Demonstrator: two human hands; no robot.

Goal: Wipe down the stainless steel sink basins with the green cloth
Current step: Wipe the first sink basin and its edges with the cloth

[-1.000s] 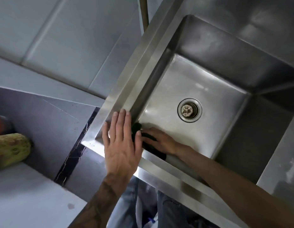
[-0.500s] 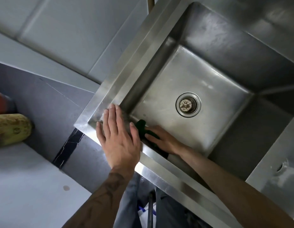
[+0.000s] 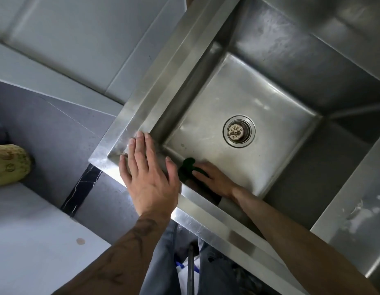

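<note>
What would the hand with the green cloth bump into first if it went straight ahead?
Probably the sink's side wall, just past the green cloth, below the left hand; depth is unclear.

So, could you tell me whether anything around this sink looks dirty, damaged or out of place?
Mostly tidy. The drain strainer carries brown specks, and white smears mark the steel ledge right of the basin. Nothing looks spilled, askew or broken.

The left hand point(image 3: 149, 179) rests flat on the stainless steel sink's point(image 3: 174, 67) corner rim, while the right hand point(image 3: 214, 177) presses a dark green cloth point(image 3: 188, 167) against the basin floor near the round metal drain point(image 3: 238, 131).
</note>
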